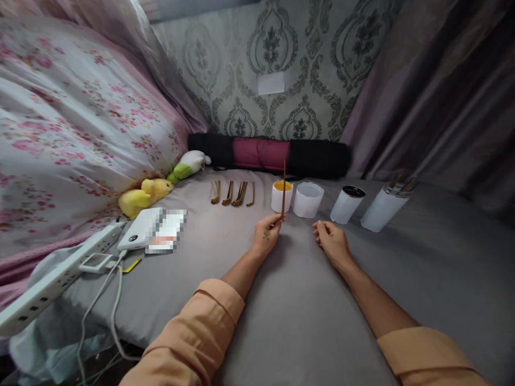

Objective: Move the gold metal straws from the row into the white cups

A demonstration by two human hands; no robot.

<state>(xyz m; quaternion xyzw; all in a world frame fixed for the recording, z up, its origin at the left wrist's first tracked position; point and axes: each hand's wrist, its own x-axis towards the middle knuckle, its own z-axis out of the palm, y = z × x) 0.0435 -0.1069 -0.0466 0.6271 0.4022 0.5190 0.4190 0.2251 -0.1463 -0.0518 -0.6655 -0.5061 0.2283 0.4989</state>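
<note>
Pinched in the fingers of my left hand (pixel 267 236) is a thin brown stick (pixel 284 187), held upright. It passes in front of a white-wrapped cup (pixel 277 200) with yellow inside. My right hand (pixel 331 241) is apart from it, fingers curled in, nothing visible in them. Beyond my hands stand a wide white cup (pixel 308 202), a white-wrapped can (pixel 345 208) with a dark inside, and a taller white container (pixel 382 212) holding several sticks. Left of the cups, slender brown-gold sticks (pixel 240 194) lie in small groups on the grey sheet (pixel 273 311).
A black and maroon roll (pixel 261 154) lies along the wall. At left are a yellow plush toy (pixel 140 199), a white and green plush toy (pixel 190 165), a white power bank (pixel 141 229), a blurred packet (pixel 167 231), a power strip (pixel 60 279) and trailing cables (pixel 115 311).
</note>
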